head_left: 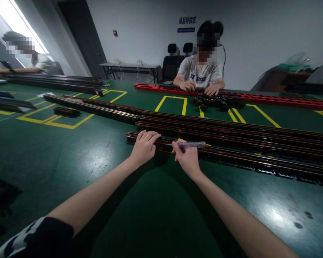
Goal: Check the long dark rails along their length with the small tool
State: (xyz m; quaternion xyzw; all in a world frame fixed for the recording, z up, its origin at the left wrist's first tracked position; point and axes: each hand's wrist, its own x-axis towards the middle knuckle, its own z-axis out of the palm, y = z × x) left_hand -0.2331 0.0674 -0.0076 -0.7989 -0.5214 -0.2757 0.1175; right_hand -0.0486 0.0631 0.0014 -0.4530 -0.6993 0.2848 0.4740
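My left hand (pixel 144 147) lies on the left end of the nearest long dark rail (pixel 231 159), fingers curled over its top and pressing it to the green table (pixel 70 157). My right hand (pixel 187 157) is closed around a thin clear-handled screwdriver (pixel 191 144), held sideways with its tip pointing left onto the same rail, just right of my left hand. Several more dark and copper-coloured rails (pixel 218 129) lie side by side behind it.
Across the table a person in a white shirt (pixel 201 71) handles small black parts (pixel 218 102) beside a long red rail (pixel 258 97). Another person sits at far left (pixel 29 61). More rail stacks (pixel 56 81) lie at the back left; yellow marked boxes (pixel 172 104) line the table.
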